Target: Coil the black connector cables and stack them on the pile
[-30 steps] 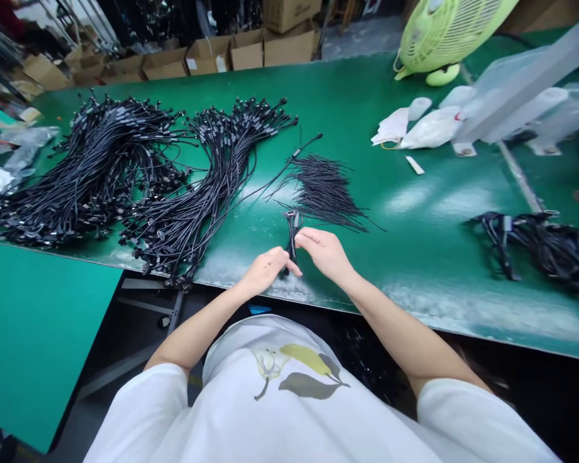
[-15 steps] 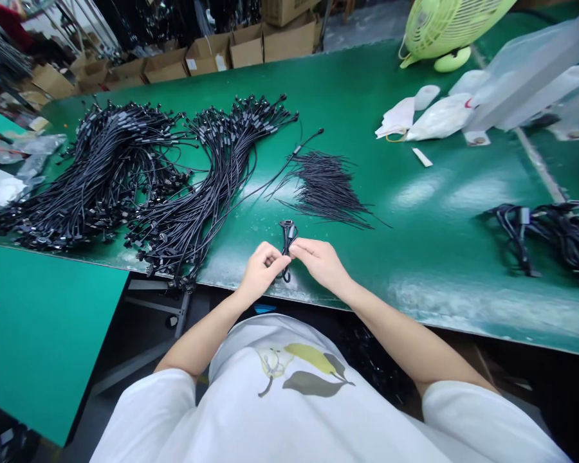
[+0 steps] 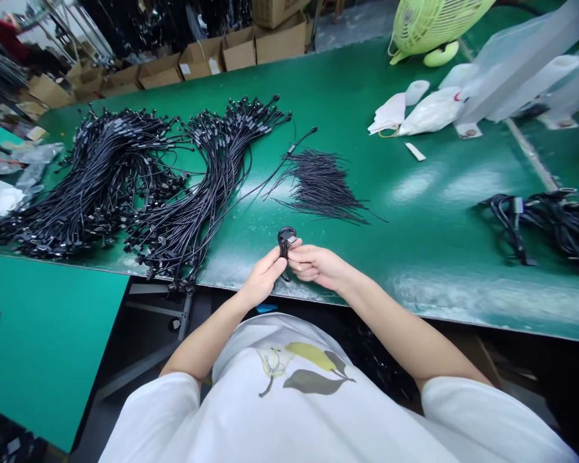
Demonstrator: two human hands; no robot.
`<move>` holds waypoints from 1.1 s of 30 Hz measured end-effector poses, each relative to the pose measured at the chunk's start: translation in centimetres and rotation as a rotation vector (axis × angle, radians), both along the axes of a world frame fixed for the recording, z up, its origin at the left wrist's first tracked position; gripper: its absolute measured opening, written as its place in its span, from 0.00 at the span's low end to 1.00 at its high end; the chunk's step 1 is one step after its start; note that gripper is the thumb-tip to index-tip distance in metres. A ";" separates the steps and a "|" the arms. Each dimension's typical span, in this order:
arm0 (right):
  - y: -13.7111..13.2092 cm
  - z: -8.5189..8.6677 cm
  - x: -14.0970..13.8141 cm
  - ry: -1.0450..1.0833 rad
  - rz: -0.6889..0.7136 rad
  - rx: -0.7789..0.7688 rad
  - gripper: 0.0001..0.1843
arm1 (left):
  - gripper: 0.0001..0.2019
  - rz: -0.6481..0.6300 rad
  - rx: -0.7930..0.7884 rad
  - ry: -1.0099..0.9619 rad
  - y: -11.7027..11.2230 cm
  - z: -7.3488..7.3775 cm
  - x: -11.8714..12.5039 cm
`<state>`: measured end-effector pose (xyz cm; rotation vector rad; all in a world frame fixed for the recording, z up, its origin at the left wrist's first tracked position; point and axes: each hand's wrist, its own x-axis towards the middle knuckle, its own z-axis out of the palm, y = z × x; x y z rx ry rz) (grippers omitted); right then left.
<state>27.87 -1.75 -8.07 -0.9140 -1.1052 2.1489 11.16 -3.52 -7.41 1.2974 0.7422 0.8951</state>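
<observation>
Now pinches a folded black cable (image 3: pixel 284 236) between the thumb and fingers of the left grip (image 3: pixel 263 276), and closes the right grip (image 3: pixel 318 265) on the same bundle near the metal plug (image 3: pixel 292 240), with fingers curled in rather than stretched out as half a second ago. Differs, too, at the far end of the bundle: now shows a rounded bend there, in place of the plug seen beyond the fingers before. Points the plug to the right and slightly away from the body, right at the fingertips of the right grip. Runs lengthwise away from the body, from a small loop on the near side of both grips to the rounded bend just beyond. Sits between the two grips, partly hidden by fingers at mid-length; cannot tell any contact with the green counter (image 3: pixel 390 238) below. Shows, beyond the grips and to the right, a pile of thin black strands (image 3: pixel 323 186); beyond and to the left, a long sheaf of loose cables (image 3: pixel 222 167); well to the right, a heap of bundled cables (image 3: pixel 554 225).
</observation>
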 end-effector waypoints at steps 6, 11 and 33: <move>-0.8 1.6 0.9 -0.397 -0.193 0.440 0.22 | 0.17 0.193 -0.314 -0.275 0.4 1.5 0.3; 0.2 3.6 0.3 -0.388 -0.573 0.718 0.24 | 0.19 0.062 -0.510 -0.191 -0.5 1.3 1.8; -0.2 1.7 0.3 -0.177 -0.825 0.559 0.07 | 0.21 0.020 -0.691 -0.146 -2.0 0.6 3.5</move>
